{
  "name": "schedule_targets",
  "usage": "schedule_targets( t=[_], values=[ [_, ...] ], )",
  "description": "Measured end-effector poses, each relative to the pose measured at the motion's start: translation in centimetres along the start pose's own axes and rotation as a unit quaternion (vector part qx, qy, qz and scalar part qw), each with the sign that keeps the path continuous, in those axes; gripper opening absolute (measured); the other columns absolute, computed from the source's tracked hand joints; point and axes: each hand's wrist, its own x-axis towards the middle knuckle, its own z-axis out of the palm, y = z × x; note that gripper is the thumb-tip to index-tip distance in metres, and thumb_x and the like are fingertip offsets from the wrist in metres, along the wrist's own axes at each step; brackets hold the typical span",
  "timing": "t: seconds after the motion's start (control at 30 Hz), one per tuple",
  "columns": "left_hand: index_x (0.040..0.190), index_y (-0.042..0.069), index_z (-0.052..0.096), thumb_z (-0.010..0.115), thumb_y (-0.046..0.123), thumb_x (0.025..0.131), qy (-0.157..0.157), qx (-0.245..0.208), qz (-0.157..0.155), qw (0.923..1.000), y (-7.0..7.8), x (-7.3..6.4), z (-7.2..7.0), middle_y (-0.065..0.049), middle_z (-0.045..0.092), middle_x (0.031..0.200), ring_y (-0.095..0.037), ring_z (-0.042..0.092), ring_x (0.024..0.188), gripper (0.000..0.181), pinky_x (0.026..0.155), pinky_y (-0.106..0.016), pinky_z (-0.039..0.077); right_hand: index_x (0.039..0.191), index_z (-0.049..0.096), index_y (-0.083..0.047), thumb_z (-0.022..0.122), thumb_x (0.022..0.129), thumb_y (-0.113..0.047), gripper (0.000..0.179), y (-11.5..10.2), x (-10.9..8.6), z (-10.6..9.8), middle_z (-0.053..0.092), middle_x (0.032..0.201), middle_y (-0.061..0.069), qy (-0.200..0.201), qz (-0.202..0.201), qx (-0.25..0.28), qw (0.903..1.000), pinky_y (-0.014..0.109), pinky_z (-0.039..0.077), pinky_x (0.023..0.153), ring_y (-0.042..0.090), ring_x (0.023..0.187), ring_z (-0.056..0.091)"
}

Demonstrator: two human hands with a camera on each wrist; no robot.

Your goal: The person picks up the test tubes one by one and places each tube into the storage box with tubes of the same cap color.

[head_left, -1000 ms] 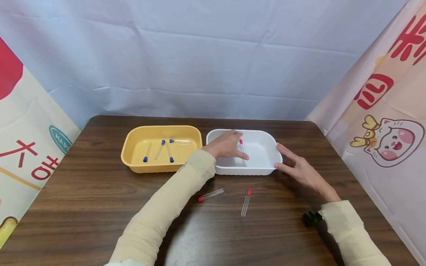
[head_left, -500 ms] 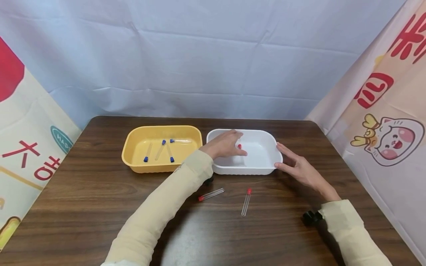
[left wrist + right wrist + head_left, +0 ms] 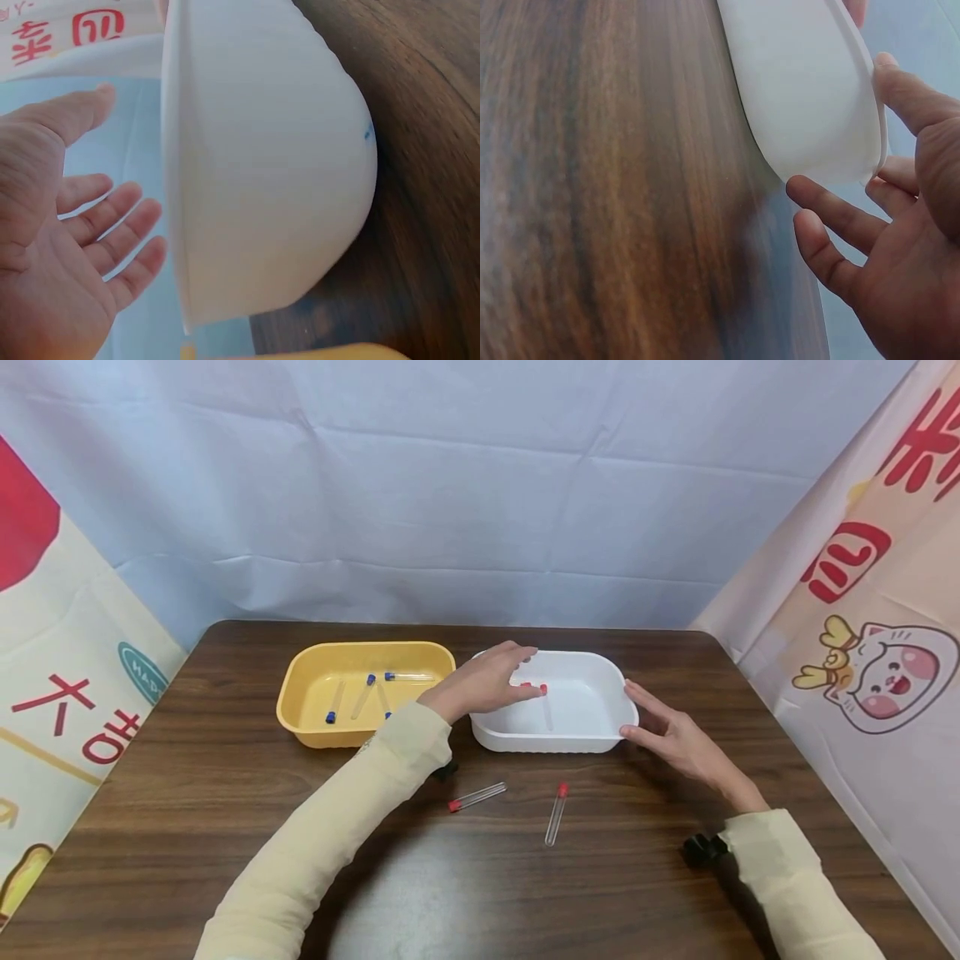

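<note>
My left hand (image 3: 483, 683) hovers over the left end of the white plastic basin (image 3: 555, 744), fingers spread and holding nothing; its bare palm and relaxed fingers show in the left wrist view. Just past its thumb, red-capped test tubes (image 3: 544, 692) lie in the basin, partly hidden by the hand. At the opposite end, my right hand (image 3: 681, 743) rests its extended thumb and fingertips against the basin's rim and outer wall. On the table in front lie two more clear tubes with red caps: one slanted tube (image 3: 480, 797) and one nearly lengthwise tube (image 3: 556, 817).
Left of the white basin stands a yellow basin (image 3: 362, 739) with several blue-capped test tubes (image 3: 337, 700) inside. Both stand on a dark wood-grain table (image 3: 187, 793). A pale cloth (image 3: 450, 485) hangs behind, and printed banners flank both sides.
My left hand has drawn back leftward and up out of the white basin, uncovering red caps inside it. The right hand keeps its place at the basin's right end.
</note>
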Motion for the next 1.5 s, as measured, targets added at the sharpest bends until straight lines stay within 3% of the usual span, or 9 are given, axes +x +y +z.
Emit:
schedule_targets(
  t=[0.23, 0.53, 0.77, 0.87, 1.0, 1.1, 1.33, 1.5],
  values=[
    [0.142, 0.018, 0.038, 0.058, 0.050, 0.087, 0.025, -0.038, 0.006, 0.9989, -0.6, -2.3, -1.1, 0.005, 0.047, 0.127, -0.010, 0.048, 0.113, 0.066, 0.090, -0.026, 0.041, 0.144, 0.031, -0.003, 0.067, 0.087, -0.014, 0.069, 0.0, 0.1, 0.0, 0.026, 0.148, 0.017, 0.000, 0.002, 0.000, 1.0000, 0.003, 0.029, 0.090, 0.035, 0.132, 0.029],
    [0.142, 0.017, 0.037, 0.059, 0.048, 0.088, 0.050, -0.063, 0.011, 0.9967, -1.1, -5.0, -2.5, 0.004, 0.047, 0.129, -0.011, 0.048, 0.112, 0.066, 0.091, -0.029, 0.042, 0.144, 0.031, -0.003, 0.068, 0.086, -0.016, 0.070, -0.1, 0.1, -0.1, 0.026, 0.149, 0.017, -0.003, 0.010, -0.006, 0.9999, 0.001, 0.026, 0.090, 0.035, 0.132, 0.028],
    [0.141, 0.019, 0.039, 0.059, 0.048, 0.088, 0.062, -0.067, 0.040, 0.9950, -0.7, -6.9, -3.1, 0.008, 0.048, 0.126, -0.007, 0.048, 0.109, 0.063, 0.087, -0.022, 0.041, 0.145, 0.030, -0.003, 0.067, 0.087, -0.016, 0.070, -0.2, 0.1, -0.1, 0.026, 0.149, 0.017, -0.004, 0.012, -0.005, 0.9999, 0.001, 0.025, 0.090, 0.035, 0.133, 0.028],
    [0.142, 0.016, 0.038, 0.059, 0.047, 0.088, 0.063, -0.070, 0.060, 0.9937, -0.5, -7.8, -3.2, 0.005, 0.049, 0.128, -0.009, 0.049, 0.108, 0.066, 0.084, -0.024, 0.043, 0.145, 0.030, -0.004, 0.067, 0.087, -0.017, 0.070, -0.3, 0.0, -0.2, 0.026, 0.149, 0.015, -0.004, 0.016, -0.012, 0.9998, 0.013, 0.030, 0.098, 0.034, 0.133, 0.028],
    [0.141, 0.013, 0.040, 0.060, 0.043, 0.089, 0.066, -0.071, 0.073, 0.9926, -0.4, -8.8, -3.2, 0.003, 0.051, 0.126, -0.010, 0.051, 0.105, 0.064, 0.082, -0.024, 0.044, 0.146, 0.030, -0.006, 0.067, 0.087, -0.019, 0.070, -0.5, -0.1, -0.2, 0.025, 0.150, 0.012, -0.005, 0.023, -0.025, 0.9994, 0.043, 0.031, 0.100, 0.033, 0.133, 0.028],
    [0.140, 0.013, 0.041, 0.061, 0.041, 0.089, 0.070, -0.073, 0.076, 0.9920, -0.4, -9.5, -3.1, 0.004, 0.052, 0.124, -0.008, 0.051, 0.103, 0.061, 0.082, -0.024, 0.043, 0.146, 0.030, -0.006, 0.066, 0.088, -0.019, 0.070, -0.6, -0.1, -0.2, 0.025, 0.150, 0.011, -0.004, 0.024, -0.031, 0.9992, 0.051, 0.030, 0.098, 0.033, 0.133, 0.028],
    [0.138, 0.015, 0.044, 0.063, 0.040, 0.088, 0.071, -0.071, 0.081, 0.9917, -0.1, -10.9, -2.9, 0.006, 0.052, 0.122, -0.006, 0.052, 0.101, 0.059, 0.081, -0.023, 0.044, 0.146, 0.030, -0.006, 0.067, 0.087, -0.019, 0.070, -0.1, -0.1, 0.0, 0.025, 0.150, 0.010, -0.001, 0.016, -0.036, 0.9992, 0.043, 0.031, 0.100, 0.033, 0.133, 0.028],
    [0.136, 0.016, 0.047, 0.065, 0.038, 0.086, 0.073, -0.058, 0.079, 0.9925, 0.1, -11.9, -2.6, 0.007, 0.052, 0.118, -0.002, 0.050, 0.096, 0.057, 0.080, -0.022, 0.044, 0.147, 0.030, -0.014, 0.068, 0.086, -0.022, 0.072, 2.3, 0.3, 0.3, 0.025, 0.150, 0.006, 0.003, 0.010, -0.033, 0.9994, 0.029, 0.031, 0.100, 0.030, 0.134, 0.028]
  ],
)
